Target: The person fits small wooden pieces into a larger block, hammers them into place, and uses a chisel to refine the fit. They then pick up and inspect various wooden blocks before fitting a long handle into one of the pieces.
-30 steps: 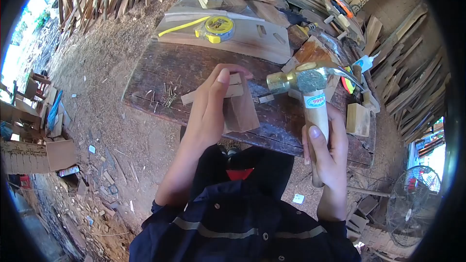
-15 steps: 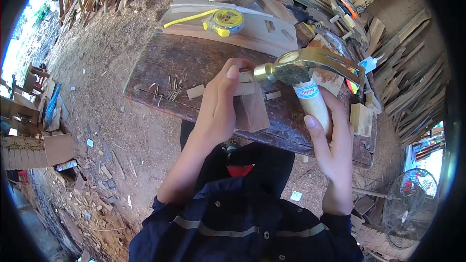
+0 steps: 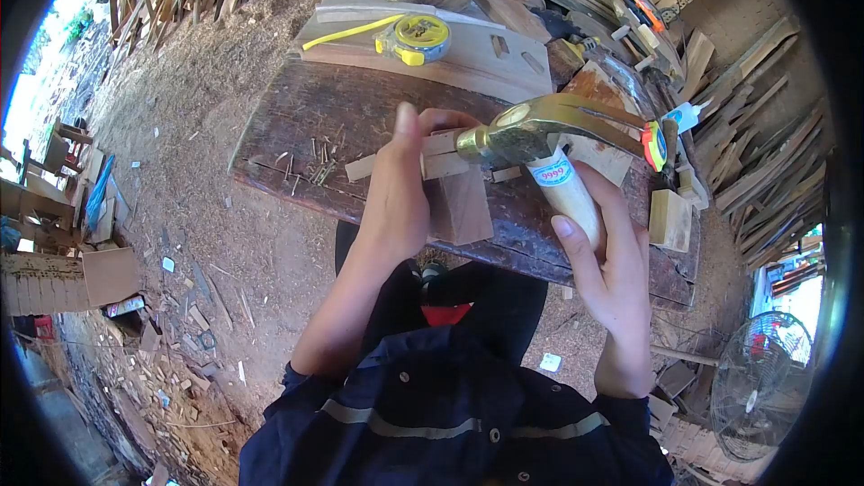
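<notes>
My right hand [image 3: 612, 256] is wrapped round the pale handle of a claw hammer [image 3: 540, 130], its brass-coloured head pointing left and its claw to the right. The striking face is at the end of a small wood piece [image 3: 443, 162], touching it or very close. My left hand [image 3: 400, 193] grips that piece from the left, thumb raised and index finger curled behind it. Beneath it is a larger wooden block [image 3: 463, 211] near the front edge of the worn workbench [image 3: 301, 108]. Several loose nails [image 3: 322, 162] lie left of my left hand.
A yellow tape measure [image 3: 421, 36] sits on a slotted board [image 3: 477, 67] at the back. A second tape measure [image 3: 655, 146], a glue bottle [image 3: 686, 117] and a wood block [image 3: 670, 220] are on the right. A fan [image 3: 760, 387] stands at lower right.
The hammer and my right hand have shifted slightly left, its head now over the end of the wood piece. My left thumb has lifted, and the second tape measure shows more fully.
</notes>
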`<state>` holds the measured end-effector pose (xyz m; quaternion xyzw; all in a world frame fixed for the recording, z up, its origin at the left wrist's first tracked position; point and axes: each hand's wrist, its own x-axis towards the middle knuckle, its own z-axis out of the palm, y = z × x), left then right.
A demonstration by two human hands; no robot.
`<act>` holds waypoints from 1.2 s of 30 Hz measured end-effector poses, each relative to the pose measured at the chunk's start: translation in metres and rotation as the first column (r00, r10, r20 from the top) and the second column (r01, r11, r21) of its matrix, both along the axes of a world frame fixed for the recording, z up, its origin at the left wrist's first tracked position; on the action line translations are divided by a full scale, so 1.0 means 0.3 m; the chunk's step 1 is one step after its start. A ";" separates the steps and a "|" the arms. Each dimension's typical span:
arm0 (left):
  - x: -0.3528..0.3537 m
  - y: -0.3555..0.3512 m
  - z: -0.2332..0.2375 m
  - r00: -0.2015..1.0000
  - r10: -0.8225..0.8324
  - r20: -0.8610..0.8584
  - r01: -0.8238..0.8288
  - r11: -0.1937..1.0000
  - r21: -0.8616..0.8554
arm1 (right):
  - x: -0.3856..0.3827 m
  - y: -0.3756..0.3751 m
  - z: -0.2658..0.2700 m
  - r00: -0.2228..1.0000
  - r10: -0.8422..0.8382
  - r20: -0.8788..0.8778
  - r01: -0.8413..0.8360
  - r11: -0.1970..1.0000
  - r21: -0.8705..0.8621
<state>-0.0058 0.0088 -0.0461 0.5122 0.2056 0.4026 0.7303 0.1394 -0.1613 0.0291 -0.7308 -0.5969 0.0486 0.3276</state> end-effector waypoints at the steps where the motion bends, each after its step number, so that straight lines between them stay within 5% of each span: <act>1: 0.002 0.002 0.010 0.999 -0.029 0.044 0.034 0.992 -0.124 | -0.002 0.000 0.002 1.000 0.001 -0.006 -0.001 1.000 -0.005; 10: -0.002 0.041 -0.026 0.998 -0.041 -0.045 0.042 0.999 0.027 | -0.007 -0.001 0.028 0.998 0.014 0.053 -0.016 1.000 0.026; 16: 0.000 0.029 -0.021 0.998 -0.053 0.025 0.055 0.994 -0.091 | 0.009 0.000 0.058 0.990 0.058 0.132 -0.062 0.998 0.025; 22: -0.001 0.022 -0.006 1.000 -0.007 -0.022 0.007 1.000 0.007 | 0.000 0.007 0.099 0.985 0.050 0.167 -0.045 0.998 -0.035; 28: -0.002 0.030 -0.011 0.988 -0.135 0.078 0.143 0.983 -0.114 | 0.008 0.012 0.118 0.980 0.079 0.180 -0.071 0.996 -0.055; 36: 0.017 0.014 -0.073 0.997 0.074 -0.023 -0.067 0.972 0.227 | 0.008 0.008 0.108 0.985 0.070 0.159 -0.061 0.996 -0.063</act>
